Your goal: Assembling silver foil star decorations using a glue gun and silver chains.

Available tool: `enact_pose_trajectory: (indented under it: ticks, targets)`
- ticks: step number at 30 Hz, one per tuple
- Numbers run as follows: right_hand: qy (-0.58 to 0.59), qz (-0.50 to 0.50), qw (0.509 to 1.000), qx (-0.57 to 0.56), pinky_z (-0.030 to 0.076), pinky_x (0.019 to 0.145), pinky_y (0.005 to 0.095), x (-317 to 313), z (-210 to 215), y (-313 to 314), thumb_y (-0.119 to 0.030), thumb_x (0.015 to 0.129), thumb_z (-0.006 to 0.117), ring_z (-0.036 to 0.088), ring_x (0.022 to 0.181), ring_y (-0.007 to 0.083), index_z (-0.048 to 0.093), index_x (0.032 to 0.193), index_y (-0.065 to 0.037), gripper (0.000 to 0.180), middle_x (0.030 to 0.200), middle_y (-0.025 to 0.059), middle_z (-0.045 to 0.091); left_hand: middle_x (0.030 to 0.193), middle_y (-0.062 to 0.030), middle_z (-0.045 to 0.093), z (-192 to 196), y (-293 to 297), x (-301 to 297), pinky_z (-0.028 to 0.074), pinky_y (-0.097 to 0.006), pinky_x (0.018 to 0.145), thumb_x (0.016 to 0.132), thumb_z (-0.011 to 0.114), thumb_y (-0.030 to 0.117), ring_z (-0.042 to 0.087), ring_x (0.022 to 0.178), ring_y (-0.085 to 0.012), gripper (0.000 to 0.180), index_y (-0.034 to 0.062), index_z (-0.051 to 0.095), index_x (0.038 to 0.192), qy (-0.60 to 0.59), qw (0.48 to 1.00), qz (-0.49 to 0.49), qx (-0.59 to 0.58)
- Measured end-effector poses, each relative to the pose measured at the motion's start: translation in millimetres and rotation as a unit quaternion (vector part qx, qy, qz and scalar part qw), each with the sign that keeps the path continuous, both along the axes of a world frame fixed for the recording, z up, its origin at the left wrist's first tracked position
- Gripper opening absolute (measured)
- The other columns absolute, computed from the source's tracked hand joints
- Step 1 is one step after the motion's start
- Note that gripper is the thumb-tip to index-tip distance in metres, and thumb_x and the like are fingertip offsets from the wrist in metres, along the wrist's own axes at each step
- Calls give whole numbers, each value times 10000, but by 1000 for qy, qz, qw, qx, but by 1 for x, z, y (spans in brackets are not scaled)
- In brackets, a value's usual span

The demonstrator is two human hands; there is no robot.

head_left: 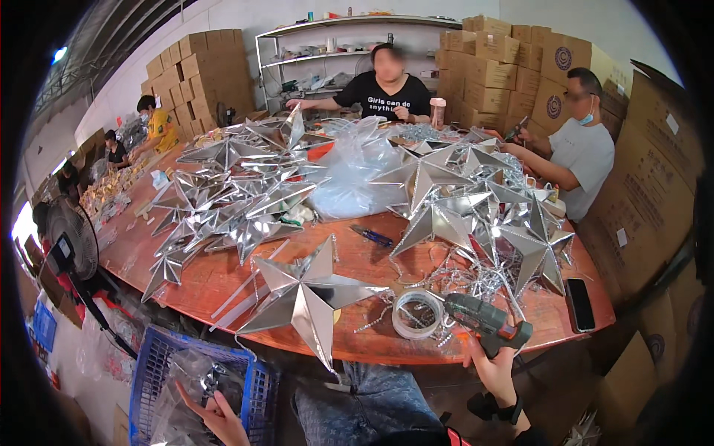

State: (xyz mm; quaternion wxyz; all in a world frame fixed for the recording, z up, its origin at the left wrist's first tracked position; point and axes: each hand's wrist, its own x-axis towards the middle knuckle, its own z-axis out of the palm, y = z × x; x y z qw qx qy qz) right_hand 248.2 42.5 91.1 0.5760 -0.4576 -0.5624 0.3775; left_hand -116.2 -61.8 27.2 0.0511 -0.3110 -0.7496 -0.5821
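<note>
My right hand [492,372], with a black band at the wrist, is closed round the handle of a dark, pistol-shaped glue gun [480,320] at the table's near edge. My left hand [217,418] hovers low over a blue plastic crate [149,357], its fingers apart. Just beyond its fingertips are a clear plastic bag [182,386] and a small shiny silver piece [212,377]. Whether the fingers touch the bag I cannot tell. In front of me a silver five-pointed star [305,293] rests on the table, one point reaching past the edge. A clear tape roll [416,314] sits beside the glue gun.
Silver stars [238,186] pile up at left, and more stars [476,201] at right, with tangled silver beaded trim [454,275]. Pliers [372,236], clear sticks [249,290] and a phone [580,305] lie on the red table [342,260]. A fan [67,245] stands left; co-workers sit around.
</note>
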Motion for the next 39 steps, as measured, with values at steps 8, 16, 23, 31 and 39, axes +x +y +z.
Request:
enact_pose_trajectory:
  ticks: [8,16,23,31,39]
  targets:
    - [2,-3,1000,5,420,484,245,4,-10,-6,-3,882,494,506,517,111,467,1040,29,164,761,66,569,769,-113,639,-35,-19,14,484,-267,626,873,537,163,630,676,-157,339,49,491,1190,4,904,-311,-293]
    - [-1,78,996,33,429,459,209,4,-14,-5,51,827,540,524,566,87,337,1086,-32,340,878,97,582,780,-98,637,-52,-39,27,478,-267,628,851,589,198,624,688,-146,365,65,527,1185,-17,901,-320,-294]
    - [-39,89,992,78,423,428,217,15,-13,3,16,796,596,521,500,77,401,1040,11,313,781,70,585,814,-103,606,-23,-32,43,441,-260,571,850,546,40,554,656,-148,260,21,551,1109,-10,938,-309,-158]
    - [-13,93,988,121,370,430,217,10,13,4,-45,808,626,497,480,70,588,940,-6,143,678,12,564,836,-115,624,-11,-61,64,449,-277,598,858,526,61,588,678,-171,241,35,561,1095,19,947,-259,-191]
    - [26,101,992,69,412,444,233,24,-10,4,-28,793,623,516,518,71,600,940,9,153,735,32,567,995,-91,555,7,-31,70,427,-255,600,853,510,25,523,719,-150,368,46,479,1219,12,953,-272,-133]
